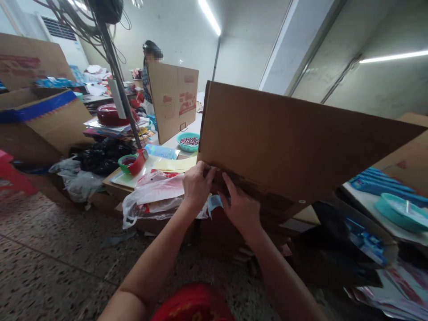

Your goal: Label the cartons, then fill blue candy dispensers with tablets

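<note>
A large brown cardboard panel [284, 142] stands tilted in front of me, a darker, shiny band like packing tape running along its lower edge. My left hand [196, 186] is closed at the lower left corner, fingertips pinched on the cardboard's edge. Just to the right, my right hand [243, 208] has thumb and index finger apart, the index fingertip touching the lower edge; its other fingers are partly hidden. Beneath my left hand lies a clear plastic bag [157, 196] with printed red and white packaging.
A tape dispenser [137, 162] with a green roll lies on the left of the worktop. Behind are a teal bowl [189, 141] of small dark pieces and another cardboard panel [175, 100], with a person [147, 80] beside it. A metal pole [117, 71] rises at left. An open carton [361, 240] stands at right.
</note>
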`<move>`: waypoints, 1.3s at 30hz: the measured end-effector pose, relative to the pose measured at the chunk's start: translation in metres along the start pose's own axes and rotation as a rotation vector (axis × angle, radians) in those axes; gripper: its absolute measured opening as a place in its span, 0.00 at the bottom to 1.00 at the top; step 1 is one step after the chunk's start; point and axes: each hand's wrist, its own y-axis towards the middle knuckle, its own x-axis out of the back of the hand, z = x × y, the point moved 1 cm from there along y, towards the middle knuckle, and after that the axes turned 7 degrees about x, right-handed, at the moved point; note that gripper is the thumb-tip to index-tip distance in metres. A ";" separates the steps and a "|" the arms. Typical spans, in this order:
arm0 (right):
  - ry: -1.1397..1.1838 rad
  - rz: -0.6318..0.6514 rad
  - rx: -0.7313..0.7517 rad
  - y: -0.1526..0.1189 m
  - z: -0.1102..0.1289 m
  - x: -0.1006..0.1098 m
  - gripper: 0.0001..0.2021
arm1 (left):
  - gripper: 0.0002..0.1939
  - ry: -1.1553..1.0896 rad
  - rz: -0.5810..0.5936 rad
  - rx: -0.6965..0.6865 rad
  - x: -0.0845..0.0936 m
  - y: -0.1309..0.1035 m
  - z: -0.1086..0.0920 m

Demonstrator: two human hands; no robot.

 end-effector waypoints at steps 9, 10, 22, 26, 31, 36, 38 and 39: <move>0.183 -0.054 -0.031 -0.007 -0.008 0.007 0.27 | 0.07 -0.014 -0.013 -0.004 0.000 0.004 0.002; 0.274 -0.069 -0.034 -0.008 -0.011 0.015 0.29 | 0.07 -0.018 -0.010 0.003 -0.001 0.005 0.002; 0.400 -0.298 -0.228 0.039 -0.074 0.131 0.46 | 0.10 -0.067 -0.029 0.120 -0.010 0.007 0.008; 0.211 -0.342 -0.219 0.049 -0.085 0.143 0.45 | 0.09 -0.097 -0.028 0.156 -0.012 0.011 0.010; 0.207 -0.281 -0.242 0.064 -0.095 0.160 0.41 | 0.09 -0.138 0.006 0.181 -0.012 0.015 0.012; 0.313 -0.201 -0.365 0.069 -0.099 0.171 0.33 | 0.12 -0.137 0.063 0.212 -0.007 0.023 0.014; 0.362 -0.184 -0.364 0.068 -0.100 0.172 0.33 | 0.13 -0.096 0.082 0.229 -0.006 0.027 0.015; 0.374 -0.180 -0.362 0.067 -0.101 0.172 0.33 | 0.14 -0.075 0.088 0.236 -0.005 0.028 0.016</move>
